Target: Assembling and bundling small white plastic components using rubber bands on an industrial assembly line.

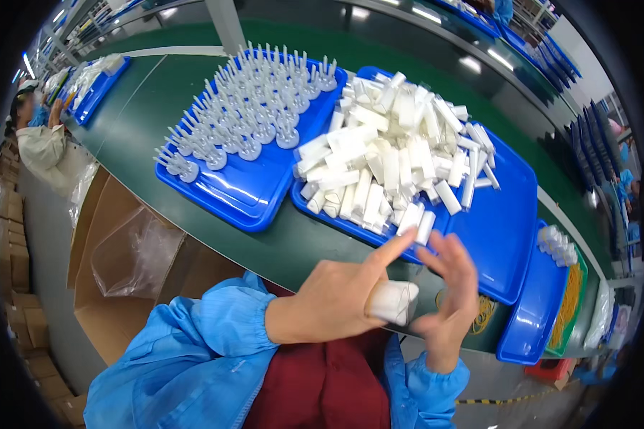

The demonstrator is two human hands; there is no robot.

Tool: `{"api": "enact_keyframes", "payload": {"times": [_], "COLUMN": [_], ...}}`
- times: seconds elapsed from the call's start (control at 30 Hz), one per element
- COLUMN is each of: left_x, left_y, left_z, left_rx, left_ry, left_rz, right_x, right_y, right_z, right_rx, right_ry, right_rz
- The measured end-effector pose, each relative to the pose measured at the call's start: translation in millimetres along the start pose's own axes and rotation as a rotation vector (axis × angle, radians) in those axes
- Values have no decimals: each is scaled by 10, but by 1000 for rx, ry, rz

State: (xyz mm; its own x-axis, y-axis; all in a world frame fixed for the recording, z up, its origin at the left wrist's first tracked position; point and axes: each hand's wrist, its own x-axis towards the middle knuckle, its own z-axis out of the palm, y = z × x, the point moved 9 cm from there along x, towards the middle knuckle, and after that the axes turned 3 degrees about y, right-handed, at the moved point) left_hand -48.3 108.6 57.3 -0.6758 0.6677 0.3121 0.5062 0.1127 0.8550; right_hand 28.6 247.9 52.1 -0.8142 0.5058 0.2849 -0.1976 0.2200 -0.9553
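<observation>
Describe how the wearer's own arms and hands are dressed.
The left sleeve and right sleeve are light blue, loose and slightly shiny, each gathered at the wrist. The left hand and right hand are ungloved. A dark red garment shows between the sleeves.

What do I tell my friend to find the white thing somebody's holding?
Find the long green table. At its near edge, a blue-sleeved left hand holds a white bundle. Unlike the white pieces heaped on a blue tray, this one is gripped.

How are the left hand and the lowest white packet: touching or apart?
Touching: the head view shows the left hand holding the white packet, one end protruding.
</observation>
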Motion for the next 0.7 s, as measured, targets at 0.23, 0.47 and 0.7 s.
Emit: {"api": "enact_keyframes", "payload": {"times": [0.23,0.47,0.7], "left_x": [-6,-356,-130], "left_y": [-101,-475,-446], "left_z": [71,530,264], "left_rx": [-146,-1271,-1107], "left_ry": [-161,-529,-5], "left_rz": [47,-955,-669], "right_x": [-59,-351,-84], "right_y": [-230,-751,68], "right_z": [282,539,161], "right_rx": [-874,-508,119], "right_ry": [-463,-677,-85], "right_rz": [-186,-520,55]}}
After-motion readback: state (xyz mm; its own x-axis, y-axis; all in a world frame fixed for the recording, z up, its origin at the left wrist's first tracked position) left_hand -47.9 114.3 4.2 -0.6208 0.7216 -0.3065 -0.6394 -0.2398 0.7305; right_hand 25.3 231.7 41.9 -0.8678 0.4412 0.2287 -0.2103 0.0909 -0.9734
